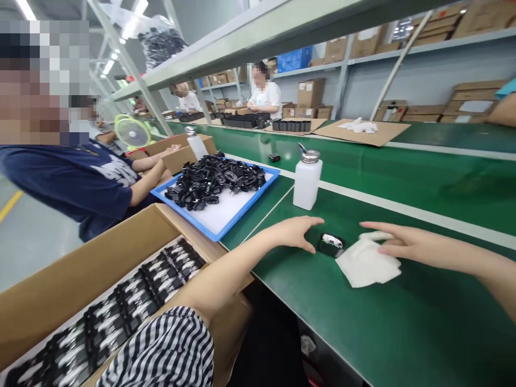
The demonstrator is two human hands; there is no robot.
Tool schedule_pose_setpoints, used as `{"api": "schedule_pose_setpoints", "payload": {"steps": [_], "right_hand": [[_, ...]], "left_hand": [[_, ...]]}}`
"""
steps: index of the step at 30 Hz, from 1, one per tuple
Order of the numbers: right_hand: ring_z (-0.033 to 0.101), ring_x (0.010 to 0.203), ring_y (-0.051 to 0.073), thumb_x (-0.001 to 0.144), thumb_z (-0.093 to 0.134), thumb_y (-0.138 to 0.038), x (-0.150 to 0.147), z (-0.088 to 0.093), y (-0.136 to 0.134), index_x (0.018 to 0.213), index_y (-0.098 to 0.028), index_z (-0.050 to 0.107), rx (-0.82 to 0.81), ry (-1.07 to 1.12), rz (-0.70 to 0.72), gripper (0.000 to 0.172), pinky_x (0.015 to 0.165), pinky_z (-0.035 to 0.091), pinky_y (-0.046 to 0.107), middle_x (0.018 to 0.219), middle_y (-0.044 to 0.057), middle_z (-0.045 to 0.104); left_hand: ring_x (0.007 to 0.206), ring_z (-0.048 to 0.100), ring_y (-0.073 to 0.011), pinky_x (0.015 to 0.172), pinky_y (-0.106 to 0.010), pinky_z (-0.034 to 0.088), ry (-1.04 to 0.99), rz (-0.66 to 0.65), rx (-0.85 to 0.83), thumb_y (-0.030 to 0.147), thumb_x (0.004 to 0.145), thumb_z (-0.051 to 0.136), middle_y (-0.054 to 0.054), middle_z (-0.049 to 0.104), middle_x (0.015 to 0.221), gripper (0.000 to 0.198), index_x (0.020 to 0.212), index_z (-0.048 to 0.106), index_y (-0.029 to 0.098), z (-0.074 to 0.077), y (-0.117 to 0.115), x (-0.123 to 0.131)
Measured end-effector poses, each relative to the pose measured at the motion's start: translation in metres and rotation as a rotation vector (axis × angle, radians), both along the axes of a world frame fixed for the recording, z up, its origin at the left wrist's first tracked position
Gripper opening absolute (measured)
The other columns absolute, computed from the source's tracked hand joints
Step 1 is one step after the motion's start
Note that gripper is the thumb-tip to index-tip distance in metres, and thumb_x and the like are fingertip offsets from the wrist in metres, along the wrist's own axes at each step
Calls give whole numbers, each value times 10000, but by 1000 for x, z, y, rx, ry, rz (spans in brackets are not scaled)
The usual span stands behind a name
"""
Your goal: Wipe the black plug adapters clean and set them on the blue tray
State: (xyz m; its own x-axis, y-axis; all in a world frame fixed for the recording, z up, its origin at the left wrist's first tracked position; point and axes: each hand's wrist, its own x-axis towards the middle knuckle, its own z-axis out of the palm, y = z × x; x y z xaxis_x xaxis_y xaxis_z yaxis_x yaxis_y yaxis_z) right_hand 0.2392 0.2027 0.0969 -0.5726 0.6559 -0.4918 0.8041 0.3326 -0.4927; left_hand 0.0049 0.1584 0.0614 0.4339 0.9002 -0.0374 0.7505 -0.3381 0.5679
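The near edge of the green worktop (427, 328) runs diagonally from the corner of the blue-rimmed tray (249, 208) to the bottom of the view. A white strip (374, 199) bounds the work area on the far side. To the left, the tray, heaped with black parts (217, 176), and the open carton (84, 252), filled with rows of black-and-white parts (137, 295), limit lateral movement. A white dispenser bottle (307, 183) stands upright behind the left hand (296, 232). Open room lies on the worktop to the near side and right of the white cloth (368, 263).

The small black device (331, 245) lies on the worktop between the hands, closer to the left. The left hand is spread, thumb and fingers apart, just beside the device and holding nothing. The cloth lies against the device's right side. The right hand (390, 241) is over the cloth's far right part, index finger extended; whether its fingers grip the cloth cannot be told.
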Motion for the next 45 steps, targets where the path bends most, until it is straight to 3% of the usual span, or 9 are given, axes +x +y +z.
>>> {"api": "schedule_pose_setpoints", "payload": {"steps": [3, 7, 11, 19, 25, 31, 34, 39, 45], "right_hand": [[426, 989, 245, 620, 380, -438, 10, -15, 20, 1229, -144, 220, 185, -147, -127, 695, 806, 348, 318, 1118, 104, 451], [408, 1015, 238, 628, 381, -486, 19, -22, 32, 1176, -195, 314, 68, -54, -108, 624, 831, 336, 308, 1090, 79, 483], [450, 961, 266, 629, 437, -468, 22, -27, 31, 1092, -232, 421, 78, 0, -126, 519, 840, 322, 369, 1018, 86, 532], [484, 905, 286, 590, 482, -483, 20, -42, 37, 901, -285, 544, 102, 87, -103, 374, 768, 370, 393, 943, 89, 569], [486, 912, 259, 560, 502, -445, 14, -34, 29, 819, -264, 553, 117, 115, -145, 320, 760, 372, 337, 994, 92, 545], [535, 783, 269, 639, 389, -428, 9, -33, 14, 797, -244, 541, 348, 236, -155, 287, 681, 385, 365, 846, 99, 599], [532, 790, 267, 664, 355, -409, 6, -30, 13, 870, -195, 540, 380, 187, -106, 350, 670, 401, 361, 900, 117, 578], [458, 947, 256, 655, 392, -437, -7, -16, 7, 905, -200, 542, 443, 237, -22, 375, 789, 370, 358, 1064, 79, 494], [536, 604, 171, 715, 286, -495, -26, -2, -24, 1093, -162, 391, 165, 570, -100, 515, 566, 441, 310, 695, 53, 579]], "left_hand": [[959, 444, -158, 794, -203, 348, 233, 394, 43, 261, 574, 615, -29, 447, 1110, 616, 1130, 359, 191, 26, -4, -45], [917, 465, -238, 761, -285, 359, 440, 909, 18, 163, 648, 532, -119, 511, 1000, 355, 992, 484, 88, 40, -12, -117], [884, 484, -227, 724, -278, 378, 441, 1066, 27, 167, 697, 466, -118, 522, 984, 271, 958, 505, 107, 25, -3, -152], [923, 454, -246, 726, -300, 381, 450, 1140, 110, 278, 716, 462, -132, 526, 970, 319, 981, 491, 103, -9, 22, -146], [851, 503, -208, 703, -263, 397, 418, 1083, 205, 277, 695, 502, -67, 561, 919, 286, 958, 525, 167, -4, -1, -144], [1001, 403, -167, 846, -230, 320, 383, 961, 489, 281, 731, 469, -60, 450, 1097, 368, 1076, 433, 158, 9, -30, -117], [925, 453, -137, 835, -218, 336, 271, 794, 698, 284, 719, 486, -50, 479, 1052, 340, 1035, 461, 162, 16, -36, -96], [773, 509, -107, 731, -213, 401, 99, 507, 829, 309, 718, 476, -41, 518, 962, 325, 1010, 467, 167, 26, -32, -49], [782, 503, -135, 663, -250, 390, 367, -81, 925, 325, 793, 334, -49, 537, 943, 284, 996, 472, 182, 27, -35, 9]]}}
